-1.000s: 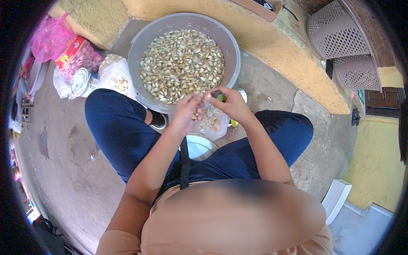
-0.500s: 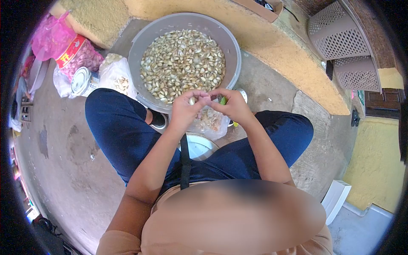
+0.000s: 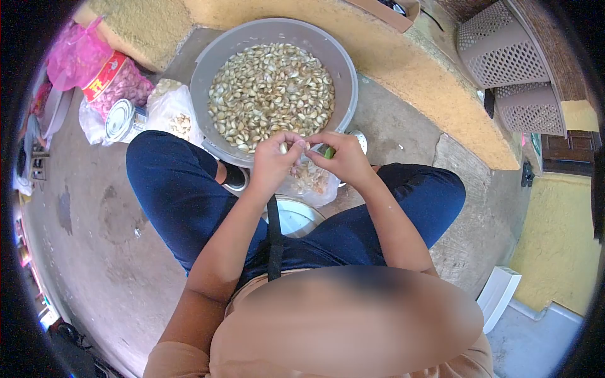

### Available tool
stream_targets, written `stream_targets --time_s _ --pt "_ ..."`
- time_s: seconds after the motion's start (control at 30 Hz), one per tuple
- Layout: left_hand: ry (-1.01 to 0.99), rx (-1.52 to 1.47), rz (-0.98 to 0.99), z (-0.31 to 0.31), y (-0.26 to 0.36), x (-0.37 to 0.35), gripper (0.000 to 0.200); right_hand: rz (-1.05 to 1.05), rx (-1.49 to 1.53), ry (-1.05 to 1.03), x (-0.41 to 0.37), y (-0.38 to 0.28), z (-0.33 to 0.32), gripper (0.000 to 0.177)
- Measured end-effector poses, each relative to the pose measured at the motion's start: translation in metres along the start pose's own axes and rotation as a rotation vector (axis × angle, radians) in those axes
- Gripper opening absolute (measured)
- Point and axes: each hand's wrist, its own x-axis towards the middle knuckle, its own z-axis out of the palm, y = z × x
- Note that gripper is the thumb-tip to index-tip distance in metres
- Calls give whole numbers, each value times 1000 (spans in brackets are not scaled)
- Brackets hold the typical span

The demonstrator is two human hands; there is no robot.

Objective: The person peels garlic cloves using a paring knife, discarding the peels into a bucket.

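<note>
Both of my hands meet over the near rim of a large grey basin (image 3: pixel 348 126) full of garlic cloves (image 3: pixel 271 94). My left hand (image 3: pixel 277 154) is closed, with pale garlic cloves (image 3: pixel 283 148) between its fingers. Fingertips pinched close to the left ones, my right hand (image 3: pixel 343 154) also keeps a small green-handled tool (image 3: pixel 329 152) in its palm; its working end is hidden. Just below the hands lies a clear plastic bag (image 3: pixel 324 195) with papery garlic skins (image 3: pixel 309 177) in it.
A white round lid or bowl (image 3: pixel 296 217) sits between my legs. On the left stand a white bag of cloves (image 3: pixel 179 123), a tin can (image 3: pixel 123 121) and a pink net sack of garlic (image 3: pixel 123 91). A low yellow wall (image 3: pixel 428 107) curves behind the basin.
My right hand's fingers have shifted slightly at the pinch, and less of the green handle shows. The left hand stays nearly in place.
</note>
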Motion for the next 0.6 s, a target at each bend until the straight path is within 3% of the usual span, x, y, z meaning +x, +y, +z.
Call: stream_targets --time_s 0.17,0.27,0.43,0.6 --pt "17 -18 3 -1 -6 2 8 31 123 37 0 9 3 26" --pt "23 -43 3 -1 -8 2 8 174 195 45 1 7 2 26" --pt "95 -152 107 9 3 -3 15 124 157 49 2 9 2 26" --pt "23 -49 42 4 -1 -3 19 67 123 59 2 9 3 26"
